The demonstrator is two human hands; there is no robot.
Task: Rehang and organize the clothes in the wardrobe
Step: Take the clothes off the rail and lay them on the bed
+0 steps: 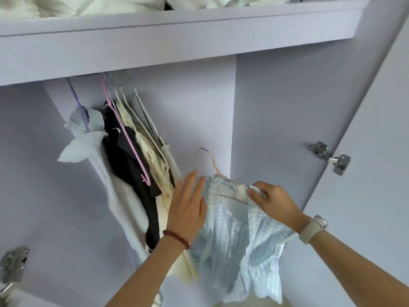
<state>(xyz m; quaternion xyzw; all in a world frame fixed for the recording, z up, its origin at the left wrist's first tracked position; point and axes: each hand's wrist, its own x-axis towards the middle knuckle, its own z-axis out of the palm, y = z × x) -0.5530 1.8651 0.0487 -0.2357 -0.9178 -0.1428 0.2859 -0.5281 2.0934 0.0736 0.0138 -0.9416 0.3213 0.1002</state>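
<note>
Right hand (272,201) pinches the pale-blue striped cotton shirt (239,235) on its hanger; left hand (188,202), fingers spread, steadies it; next, likely hooking onto the rail.

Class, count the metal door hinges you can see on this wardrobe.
2: one hinge on the right door, one hinge at the lower left edge. Others may be out of view.

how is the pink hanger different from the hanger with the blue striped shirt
The pink hanger hangs up under the shelf carrying a black garment; the pale hanger is off the rail, its hook free in the air. The right hand holds that one with the blue striped shirt; no hand holds the pink one.
</note>
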